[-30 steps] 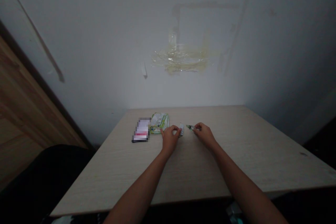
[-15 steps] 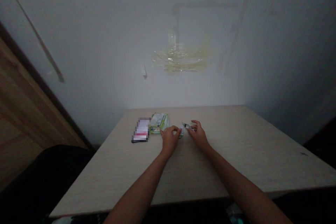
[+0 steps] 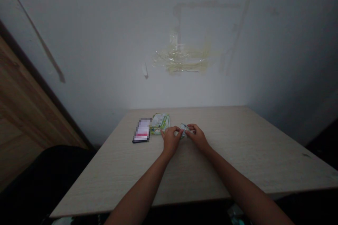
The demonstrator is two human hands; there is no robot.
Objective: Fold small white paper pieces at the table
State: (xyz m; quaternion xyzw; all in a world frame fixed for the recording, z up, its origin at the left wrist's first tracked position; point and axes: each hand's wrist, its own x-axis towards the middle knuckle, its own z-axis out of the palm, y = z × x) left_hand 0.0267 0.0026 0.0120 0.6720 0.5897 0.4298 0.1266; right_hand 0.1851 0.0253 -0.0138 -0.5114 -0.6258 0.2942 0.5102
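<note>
Your quickest way sideways is right of your right hand (image 3: 197, 139), where the pale wood-grain surface (image 3: 264, 154) lies open to its edge. Between your forearms, a wedge of room widens toward you, but a small crumpled white-and-green printed wrapper (image 3: 183, 125) blocks the gap between your fingertips. Left of your left hand (image 3: 171, 140), the flat green-and-white stack of printed packets (image 3: 160, 121) lies just beside it, and the dark-edged rectangular phone (image 3: 142, 130) borders that stack. Beyond them, a strip of surface runs to the grey-white wall (image 3: 105, 59), which stops you.
</note>
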